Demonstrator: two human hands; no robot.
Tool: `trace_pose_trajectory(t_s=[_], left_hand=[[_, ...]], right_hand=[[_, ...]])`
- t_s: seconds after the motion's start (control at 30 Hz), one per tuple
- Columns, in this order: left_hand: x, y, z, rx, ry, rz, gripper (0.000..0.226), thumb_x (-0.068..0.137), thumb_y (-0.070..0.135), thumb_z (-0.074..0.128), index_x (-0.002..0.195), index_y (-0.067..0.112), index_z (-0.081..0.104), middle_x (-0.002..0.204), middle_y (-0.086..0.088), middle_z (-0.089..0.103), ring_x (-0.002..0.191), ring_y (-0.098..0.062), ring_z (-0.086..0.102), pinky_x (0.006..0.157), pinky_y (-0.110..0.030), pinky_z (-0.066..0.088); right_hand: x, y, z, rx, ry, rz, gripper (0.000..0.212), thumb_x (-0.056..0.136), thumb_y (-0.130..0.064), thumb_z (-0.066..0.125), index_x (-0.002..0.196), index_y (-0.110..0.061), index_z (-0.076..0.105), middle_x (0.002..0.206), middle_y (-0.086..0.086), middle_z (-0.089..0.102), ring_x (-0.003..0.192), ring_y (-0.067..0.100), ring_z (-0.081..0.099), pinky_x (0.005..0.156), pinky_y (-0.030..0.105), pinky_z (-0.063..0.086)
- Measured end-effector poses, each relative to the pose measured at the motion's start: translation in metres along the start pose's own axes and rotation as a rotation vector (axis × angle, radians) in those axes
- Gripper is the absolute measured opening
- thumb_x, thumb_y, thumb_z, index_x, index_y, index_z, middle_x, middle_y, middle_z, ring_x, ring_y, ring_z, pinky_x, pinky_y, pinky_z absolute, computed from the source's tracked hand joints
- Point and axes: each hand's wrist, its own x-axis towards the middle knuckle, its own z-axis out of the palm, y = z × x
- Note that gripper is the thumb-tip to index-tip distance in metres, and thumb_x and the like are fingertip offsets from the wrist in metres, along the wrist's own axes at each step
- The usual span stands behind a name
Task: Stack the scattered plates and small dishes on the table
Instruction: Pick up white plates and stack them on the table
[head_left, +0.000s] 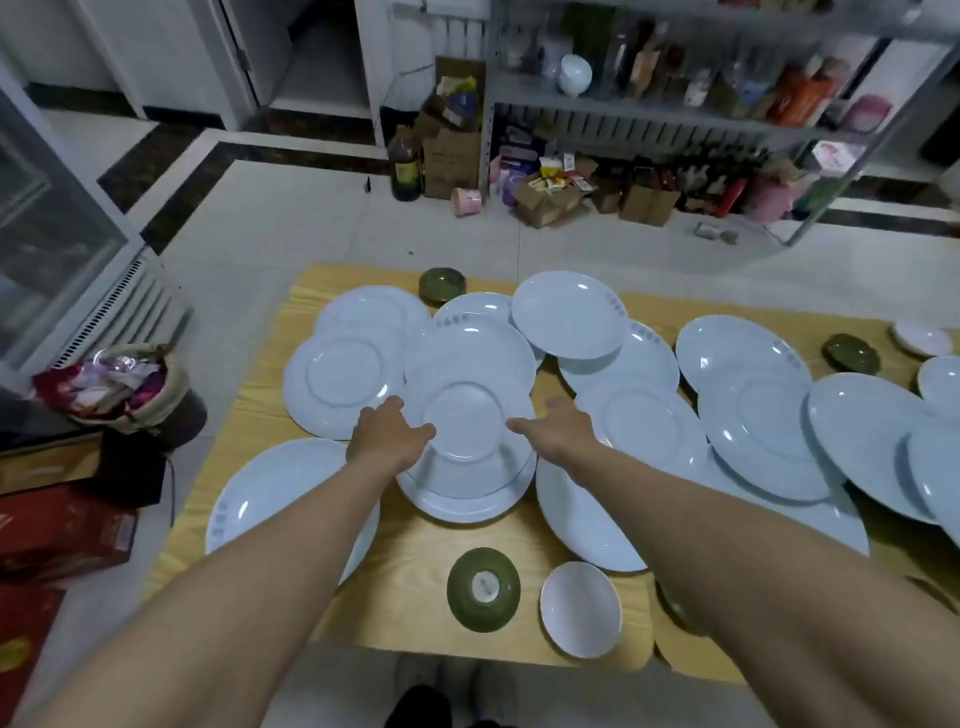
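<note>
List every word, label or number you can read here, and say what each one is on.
Nothing here can be read.
Blue-grey print on the rim of the far plate: too blurred.
Same print on the near left plate and the right plate: too blurred.
Yellow label on the dark bottle: too small.
Print on the red box and the cardboard box: unreadable.

White plates (753, 410) overlapping, scattered, small green dish (483, 589) upturned
</note>
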Motion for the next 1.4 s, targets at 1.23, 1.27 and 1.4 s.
trace_pose_trajectory(t_s=[1.23,1.27,1.4], left_hand=[[-0.022,0.058,-0.057,-0.219,0.125,-0.048,0.054,0.076,0.026,0.083,0.118,0.008,0.053,0.104,-0.003,0.049,0.092,-0.023,0.047,0.074,-0.034,0.041],[-0.026,0.062,-0.060,-0.222,0.128,-0.044,0.052,0.076,0.025,0.083,0.116,0.009,0.052,0.105,-0.003,0.049,0.093,-0.024,0.047,0.075,-0.034,0.042],[-0.038,0.076,-0.071,-0.311,0.157,-0.050,0.040,0.072,0.023,0.083,0.080,0.014,0.044,0.089,-0.002,0.049,0.083,-0.025,0.049,0.065,-0.032,0.042]], right_hand=[[0.032,-0.024,-0.008,0.168,0.163,0.008,0.060,0.065,-0.027,0.092,0.115,-0.008,0.064,0.113,0.008,0.066,0.102,0.027,0.063,0.082,0.035,0.055],[0.027,-0.026,-0.012,0.185,0.173,0.000,0.059,0.064,-0.025,0.092,0.113,-0.007,0.065,0.111,0.008,0.067,0.099,0.026,0.063,0.080,0.033,0.054],[0.009,-0.033,-0.028,0.238,0.220,-0.030,0.059,0.065,-0.022,0.091,0.112,-0.004,0.061,0.107,0.006,0.063,0.100,0.027,0.060,0.080,0.032,0.051]])
